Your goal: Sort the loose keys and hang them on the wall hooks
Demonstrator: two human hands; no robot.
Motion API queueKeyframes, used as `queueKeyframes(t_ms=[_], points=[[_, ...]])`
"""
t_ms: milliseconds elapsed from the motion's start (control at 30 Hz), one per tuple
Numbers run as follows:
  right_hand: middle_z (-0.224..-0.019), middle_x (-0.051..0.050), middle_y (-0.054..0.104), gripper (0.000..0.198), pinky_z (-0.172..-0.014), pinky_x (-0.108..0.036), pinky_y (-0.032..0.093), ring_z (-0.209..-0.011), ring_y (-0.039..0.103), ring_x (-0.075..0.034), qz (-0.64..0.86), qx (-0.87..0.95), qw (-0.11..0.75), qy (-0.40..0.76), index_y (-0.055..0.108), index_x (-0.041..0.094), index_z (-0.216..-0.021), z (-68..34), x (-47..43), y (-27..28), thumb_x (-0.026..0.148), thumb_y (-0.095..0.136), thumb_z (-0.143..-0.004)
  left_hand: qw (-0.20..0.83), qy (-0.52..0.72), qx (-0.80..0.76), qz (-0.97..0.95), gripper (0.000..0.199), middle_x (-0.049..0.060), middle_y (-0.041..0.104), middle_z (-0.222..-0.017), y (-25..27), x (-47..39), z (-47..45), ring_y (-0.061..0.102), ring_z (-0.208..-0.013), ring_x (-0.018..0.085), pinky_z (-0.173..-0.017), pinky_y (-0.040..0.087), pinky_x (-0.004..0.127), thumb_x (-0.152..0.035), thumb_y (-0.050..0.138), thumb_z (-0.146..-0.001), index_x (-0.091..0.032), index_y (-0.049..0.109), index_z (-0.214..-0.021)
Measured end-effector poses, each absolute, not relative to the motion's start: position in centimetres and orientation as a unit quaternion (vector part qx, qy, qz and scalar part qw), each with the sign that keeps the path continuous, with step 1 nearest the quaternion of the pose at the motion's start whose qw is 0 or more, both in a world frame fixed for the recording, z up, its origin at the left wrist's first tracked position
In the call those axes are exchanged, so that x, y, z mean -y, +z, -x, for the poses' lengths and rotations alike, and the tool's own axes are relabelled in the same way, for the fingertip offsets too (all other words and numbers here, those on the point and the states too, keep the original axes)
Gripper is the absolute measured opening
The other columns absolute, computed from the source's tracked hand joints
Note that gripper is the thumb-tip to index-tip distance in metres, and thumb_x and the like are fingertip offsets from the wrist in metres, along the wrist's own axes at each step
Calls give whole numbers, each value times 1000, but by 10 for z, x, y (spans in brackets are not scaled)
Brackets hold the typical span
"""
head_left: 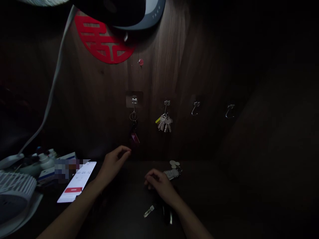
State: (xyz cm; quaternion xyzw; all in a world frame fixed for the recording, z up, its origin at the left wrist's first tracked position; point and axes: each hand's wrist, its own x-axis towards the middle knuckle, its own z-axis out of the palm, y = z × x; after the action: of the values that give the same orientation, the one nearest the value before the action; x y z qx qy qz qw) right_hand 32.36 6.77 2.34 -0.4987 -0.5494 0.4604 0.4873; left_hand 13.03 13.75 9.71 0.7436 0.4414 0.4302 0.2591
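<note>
My left hand point(112, 167) is raised just below a dangling key ring point(133, 116) with a pinkish fob point(135, 138). Its thumb and index fingertips meet, and nothing shows between them. Low over the dark tabletop is my right hand point(160, 184), its fingers curled in; whether they hold anything is hidden. Beside it, partly behind the fingers, lies a bunch of keys point(172, 173) with round silvery tags point(174, 164). Nearer me, a key point(149, 211) sticks out from a dark bunch, partly under my right wrist. Another bunch of keys point(165, 122) with a yellow piece hangs on a wall hook.
Two bare metal hooks point(195, 108) point(230, 111) are fixed farther right on the wooden wall. A lit phone point(78, 182) lies left, beside small bottles point(46, 161) and a slatted white device point(17, 196). A white cable point(56, 73) and a red cut-out point(106, 43) are above.
</note>
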Motion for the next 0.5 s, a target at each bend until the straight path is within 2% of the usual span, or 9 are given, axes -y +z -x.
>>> queueKeyframes(t_ms=[267,500], points=[[-66,0,63,29,-54,-22,41,-53,53,-10,509,541,492,453,58,18,-75,-327,-69,25,47,58,-77,306,340,-462,-760,20,-2,70,-81,67,-104,-122,65,-78,19,-69,48,26,-36,47,-83,-25,63,-86],[-68,0,65,24,-55,-23,41,-55,54,-10,526,529,508,431,59,18,-75,-337,-71,29,42,58,-79,301,297,-447,-788,18,-3,71,-85,47,-90,-120,65,-80,19,-72,49,28,-31,47,-84,-27,64,-88]])
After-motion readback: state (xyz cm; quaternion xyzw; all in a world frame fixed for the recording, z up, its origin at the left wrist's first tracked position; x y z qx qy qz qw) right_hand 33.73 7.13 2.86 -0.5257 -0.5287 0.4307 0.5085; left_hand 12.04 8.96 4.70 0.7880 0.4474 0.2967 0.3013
